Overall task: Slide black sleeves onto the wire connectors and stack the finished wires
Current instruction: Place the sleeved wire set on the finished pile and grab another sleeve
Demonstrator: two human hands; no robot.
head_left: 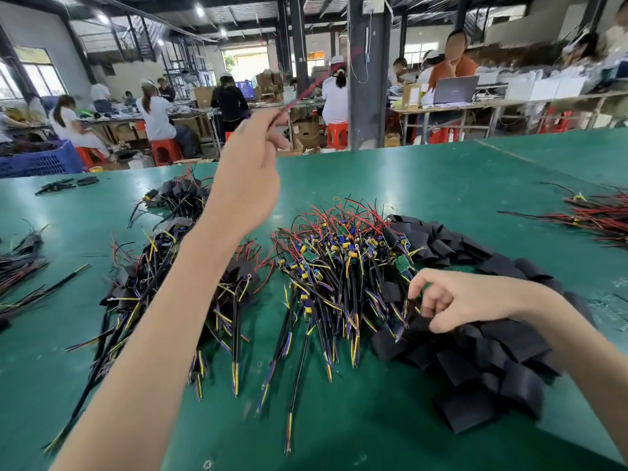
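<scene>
A red wire (pixel 307 88) is pinched by the left hand (pixel 249 171), raised toward 12 o'clock; the right hand (pixel 452 299) fingers are curled on a black sleeve (pixel 419 326) at the sleeve pile (pixel 492 362), at 4 o'clock. The sleeve should be opened round before the connector is pushed in.

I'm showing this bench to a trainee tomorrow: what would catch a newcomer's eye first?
Probably the raised left hand, pinching a blurred red wire up in the air at centre. Below it, the tangled pile of colourful wires fills mid-table. At right, the right hand is closed on something at the edge of a heap of black sleeves.
</scene>
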